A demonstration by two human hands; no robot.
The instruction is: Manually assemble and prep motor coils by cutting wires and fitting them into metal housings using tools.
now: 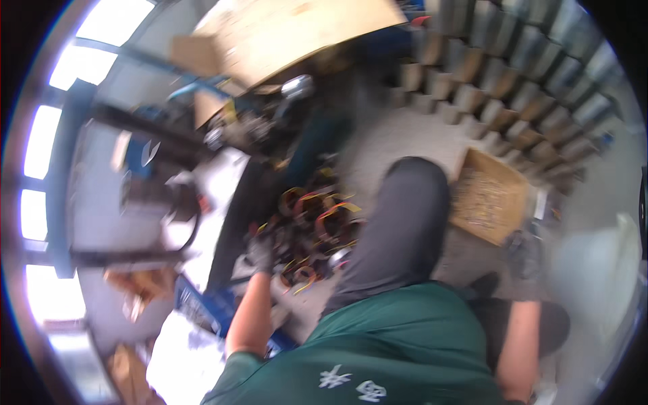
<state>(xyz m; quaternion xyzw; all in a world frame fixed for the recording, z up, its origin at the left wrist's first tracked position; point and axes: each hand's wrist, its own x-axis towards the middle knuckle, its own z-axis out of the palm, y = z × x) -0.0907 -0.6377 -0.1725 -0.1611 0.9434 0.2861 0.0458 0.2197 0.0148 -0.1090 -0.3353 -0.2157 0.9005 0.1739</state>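
My left hand (pixel 260 252), in a grey glove, reaches to the left edge of a heap of dark ring-shaped parts (pixel 317 223) with red and yellow wires. A bit of red and yellow shows by its fingertips, but blur hides whether the fingers grip it. Out to the right, my right hand (pixel 524 260) is also gloved and smeared by motion. It is beside the near right corner of a shallow tan box (pixel 524 196) holding many small pieces. Its fingers cannot be made out.
Rows of stacked grey and brown blocks (pixel 499 74) fill the far right. A wooden board (pixel 304 34) lies at the top, with metal clutter below it. Left of me are a blue crate (pixel 206 305), a white sack (pixel 185 354) and a dark-framed machine (pixel 152 196). My bent knee (pixel 415 185) lies between my hands.
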